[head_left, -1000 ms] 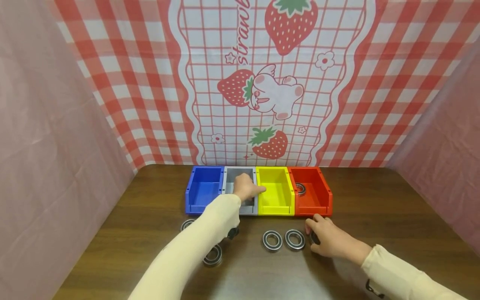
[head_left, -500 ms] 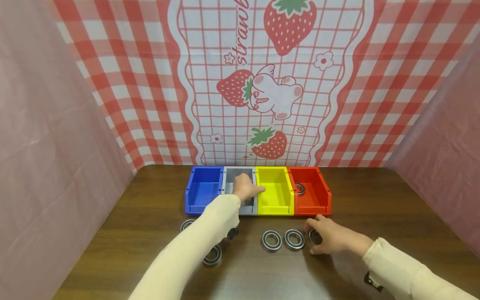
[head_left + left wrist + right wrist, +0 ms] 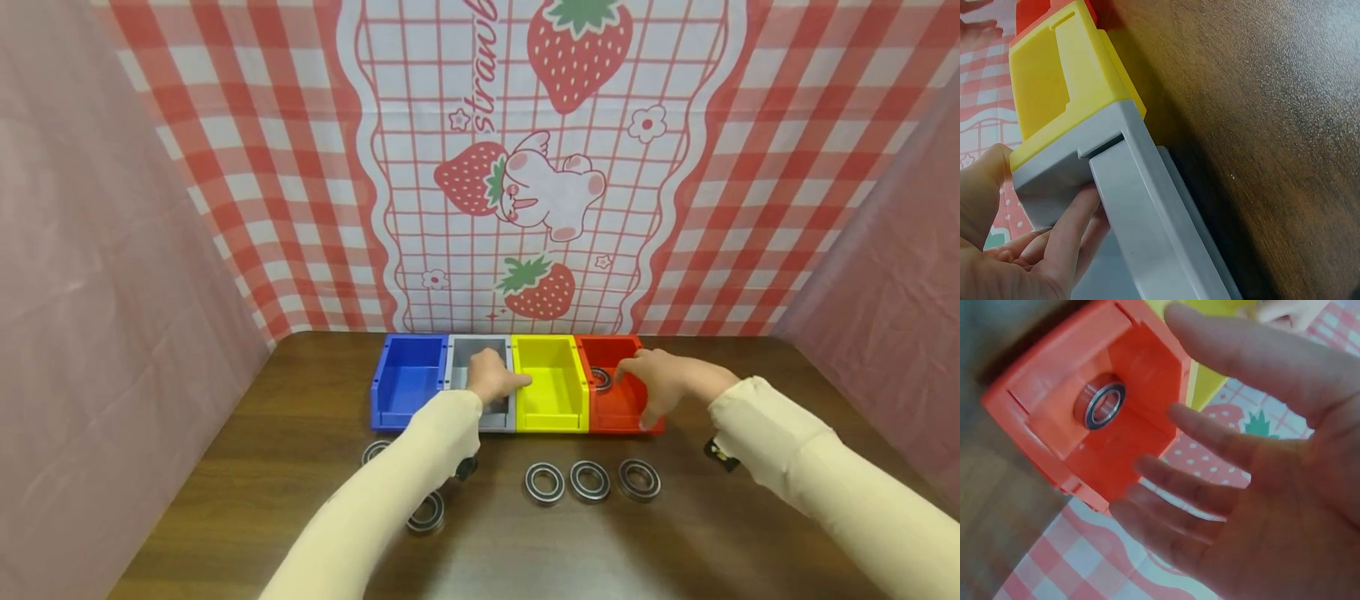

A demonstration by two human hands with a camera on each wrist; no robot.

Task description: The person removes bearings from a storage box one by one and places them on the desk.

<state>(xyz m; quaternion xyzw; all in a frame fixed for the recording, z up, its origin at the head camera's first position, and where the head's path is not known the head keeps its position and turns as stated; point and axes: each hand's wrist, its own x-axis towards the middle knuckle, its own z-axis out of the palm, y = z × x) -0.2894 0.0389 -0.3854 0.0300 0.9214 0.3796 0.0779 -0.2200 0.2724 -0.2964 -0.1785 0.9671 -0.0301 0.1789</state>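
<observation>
My left hand reaches into the grey bin. In the left wrist view its thumb lies outside against the bins' side and its fingers go inside, pinching the grey bin's wall. Above the red bin hovers my right hand, fingers spread and relaxed, with nothing in its grasp. One ball bearing lies within that red bin, seen in the right wrist view. Three more bearings stand in a row on the table: a left bearing, a middle bearing and a right bearing.
The yellow bin and the blue bin join the same row at the table's back. Two further bearings, an upper bearing and a lower bearing, are partly covered by my left sleeve. A checked cloth hangs behind.
My right hand has let go of the rightmost bearing on the table and risen up and away to above the red bin. The left hand has kept its place.
</observation>
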